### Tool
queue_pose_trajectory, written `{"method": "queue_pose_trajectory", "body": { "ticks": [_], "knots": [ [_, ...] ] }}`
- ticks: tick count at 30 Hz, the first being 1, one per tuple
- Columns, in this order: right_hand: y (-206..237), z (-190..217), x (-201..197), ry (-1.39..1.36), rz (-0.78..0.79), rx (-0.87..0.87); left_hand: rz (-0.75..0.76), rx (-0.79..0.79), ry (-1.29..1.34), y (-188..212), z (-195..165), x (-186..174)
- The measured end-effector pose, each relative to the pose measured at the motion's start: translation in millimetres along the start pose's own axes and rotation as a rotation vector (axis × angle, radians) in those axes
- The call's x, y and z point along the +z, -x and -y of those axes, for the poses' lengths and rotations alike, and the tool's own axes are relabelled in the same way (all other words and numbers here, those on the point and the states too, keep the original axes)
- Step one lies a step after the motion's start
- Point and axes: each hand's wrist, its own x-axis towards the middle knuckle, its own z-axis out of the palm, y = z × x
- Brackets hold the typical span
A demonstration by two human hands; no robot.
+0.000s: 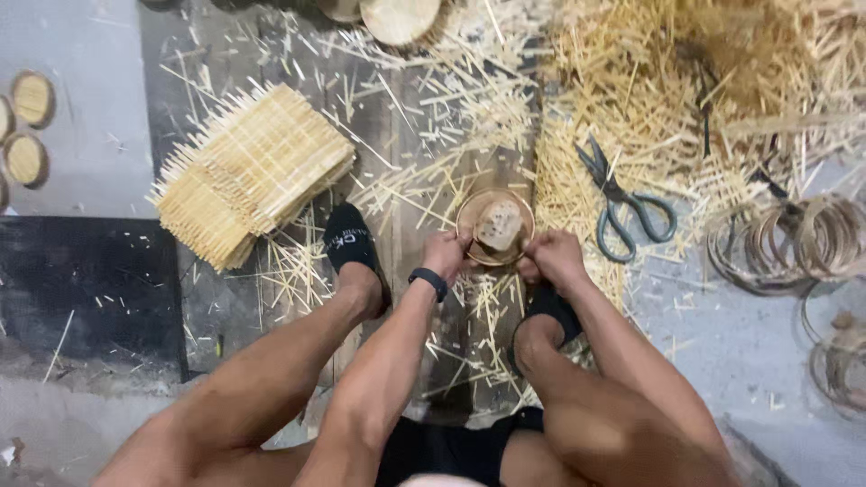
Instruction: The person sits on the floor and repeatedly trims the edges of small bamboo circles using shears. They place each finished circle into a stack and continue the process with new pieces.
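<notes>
Left hand (444,254) and right hand (552,258) closed on opposite edges of a round woven tray (494,227), held low between the feet over a wooden board (424,153). Small tan block inside tray. Stack of woven mats (253,171) to the left. Scissors (622,203) lying right, among loose splints (649,81). Coiled hoops (794,239) at far right.

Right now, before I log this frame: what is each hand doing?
Left hand: closed on the rim of the round woven tray.
Right hand: closed on the same tray's opposite edge.
</notes>
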Motion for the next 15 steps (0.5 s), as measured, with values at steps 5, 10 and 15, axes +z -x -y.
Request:
{"method": "queue_pose_trajectory", "body": {
  "ticks": [5, 10, 15],
  "knots": [
    [29, 36, -1, -0.132, 0.192, -0.002, -0.008, 0.618, -0.363, 24, -34, 0],
    [21, 31, 22, -0.303, 0.213, -0.094, -0.02, 1.032, -0.385, 41, -42, 33],
    [7, 17, 20, -0.371, 0.318, -0.135, -0.098, 0.767, -0.369, 0, -49, 23]
  ]
}}
